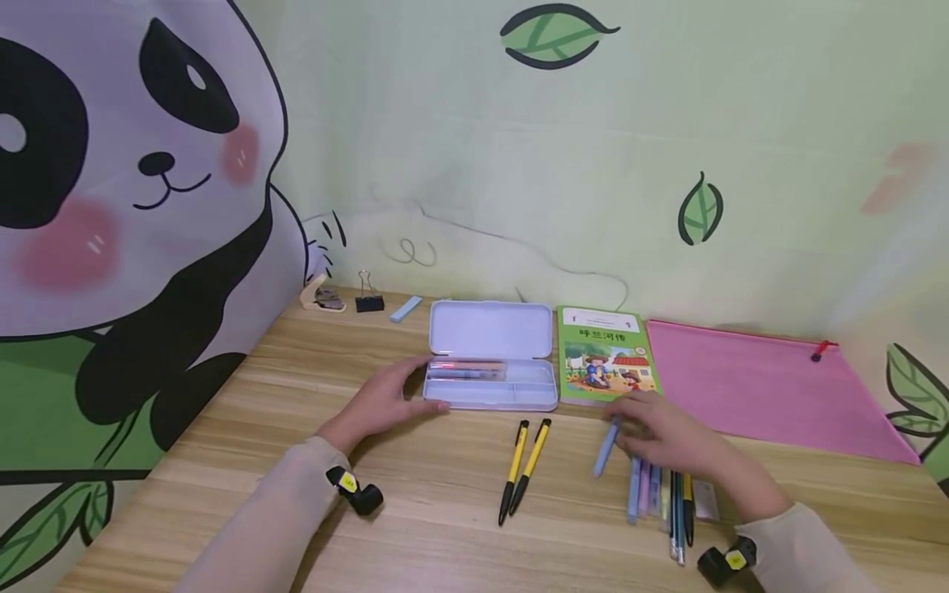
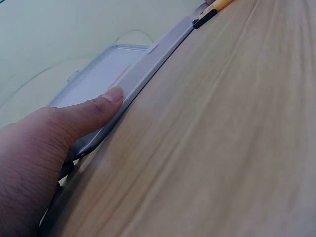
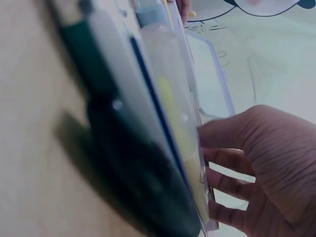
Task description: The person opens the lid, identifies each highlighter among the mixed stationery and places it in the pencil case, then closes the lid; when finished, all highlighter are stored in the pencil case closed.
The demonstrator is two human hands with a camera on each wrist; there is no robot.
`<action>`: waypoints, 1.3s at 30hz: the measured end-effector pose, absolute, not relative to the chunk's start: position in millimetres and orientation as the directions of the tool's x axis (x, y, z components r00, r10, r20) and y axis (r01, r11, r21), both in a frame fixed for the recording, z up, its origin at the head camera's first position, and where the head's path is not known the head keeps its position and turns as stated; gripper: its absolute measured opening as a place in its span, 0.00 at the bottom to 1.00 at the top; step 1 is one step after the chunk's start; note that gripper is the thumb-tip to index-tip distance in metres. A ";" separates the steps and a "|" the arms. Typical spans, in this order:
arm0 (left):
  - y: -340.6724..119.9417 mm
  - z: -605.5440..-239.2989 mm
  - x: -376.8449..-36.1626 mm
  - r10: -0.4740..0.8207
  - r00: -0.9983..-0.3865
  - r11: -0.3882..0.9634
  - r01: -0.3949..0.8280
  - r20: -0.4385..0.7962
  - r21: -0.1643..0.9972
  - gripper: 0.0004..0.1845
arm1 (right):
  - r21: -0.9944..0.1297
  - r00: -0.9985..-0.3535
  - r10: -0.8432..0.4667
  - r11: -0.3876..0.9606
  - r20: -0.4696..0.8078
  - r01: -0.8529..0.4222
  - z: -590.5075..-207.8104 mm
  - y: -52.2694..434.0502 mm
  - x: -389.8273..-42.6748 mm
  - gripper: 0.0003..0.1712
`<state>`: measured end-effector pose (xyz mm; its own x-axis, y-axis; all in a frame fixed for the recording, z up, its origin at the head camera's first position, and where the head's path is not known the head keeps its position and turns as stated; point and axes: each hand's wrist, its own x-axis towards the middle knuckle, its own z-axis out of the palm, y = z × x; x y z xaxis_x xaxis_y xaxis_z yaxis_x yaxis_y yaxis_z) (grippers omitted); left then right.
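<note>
My left hand (image 1: pixel 389 397) grips the left end of an open white-lavender pencil case (image 1: pixel 460 402), its thumb along the front edge. In the left wrist view that thumb (image 2: pixel 106 106) presses the wall of the case. Inside the case's back compartment lie several pens (image 1: pixel 467 371). My right hand (image 1: pixel 656 432), in front of a green book (image 1: pixel 604 354), pinches a light blue pen (image 1: pixel 606 449). Below that hand lies a row of several pens and pencils (image 1: pixel 654 490). Two yellow-and-black pens (image 1: pixel 522 469) lie between the hands.
A pink zip pouch (image 1: pixel 771 387) lies at the right, next to the book. Along the back left are a stapler-like item (image 1: pixel 322 295), a black binder clip (image 1: pixel 369 303) and a small blue strip (image 1: pixel 405 309). A whitish eraser-like block (image 1: pixel 706 501) lies beside the row of pens.
</note>
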<state>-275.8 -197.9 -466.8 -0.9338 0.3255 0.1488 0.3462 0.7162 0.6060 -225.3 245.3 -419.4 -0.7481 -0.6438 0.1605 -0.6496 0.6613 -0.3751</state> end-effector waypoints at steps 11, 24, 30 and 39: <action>-198.0 -465.9 -276.1 0.325 -0.933 0.716 0.348 0.152 0.605 0.54 | -0.387 -0.731 -0.662 0.639 0.164 -0.665 -421.2 243.8 -227.3 0.15; -198.3 -466.6 -276.8 0.323 -0.936 0.725 0.339 0.140 0.600 0.53 | -0.381 -0.746 -0.652 0.661 0.135 -0.647 -420.6 247.0 -229.4 0.10; -198.6 -466.0 -275.8 0.319 -0.938 0.720 0.334 0.137 0.608 0.53 | -0.506 -0.742 -0.663 0.610 0.093 -0.609 -415.8 250.1 -229.5 0.09; -198.2 -465.7 -275.7 0.323 -0.936 0.718 0.338 0.140 0.608 0.53 | -0.471 -0.754 -0.637 0.622 0.160 -0.625 -405.4 255.4 -230.1 0.10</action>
